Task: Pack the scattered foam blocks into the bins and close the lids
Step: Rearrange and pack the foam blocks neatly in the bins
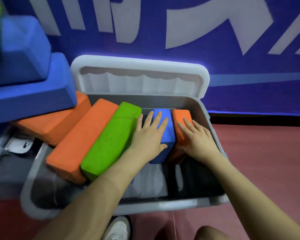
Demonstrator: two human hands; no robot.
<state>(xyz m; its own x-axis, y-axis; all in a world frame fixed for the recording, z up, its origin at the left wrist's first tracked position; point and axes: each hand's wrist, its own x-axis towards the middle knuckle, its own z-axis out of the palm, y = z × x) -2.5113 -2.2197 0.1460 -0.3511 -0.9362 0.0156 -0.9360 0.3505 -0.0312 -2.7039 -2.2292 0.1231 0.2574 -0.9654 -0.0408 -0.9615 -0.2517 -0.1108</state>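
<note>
Red floor (267,170); blue wall banner (232,84), white lettering unreadable. Left hand (149,135) flat on blue block (164,135), right hand (196,137) flat on orange block (180,122), in grey bin (213,201).

Dim, bluish light; soft blur, perhaps motion; edges bowed.

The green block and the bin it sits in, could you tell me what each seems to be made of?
Green block: likely foam, with a matte, slightly grainy surface and softly rounded edges. Bin: probably moulded plastic, grey and smooth, with a faint sheen on its thin rim.
</note>
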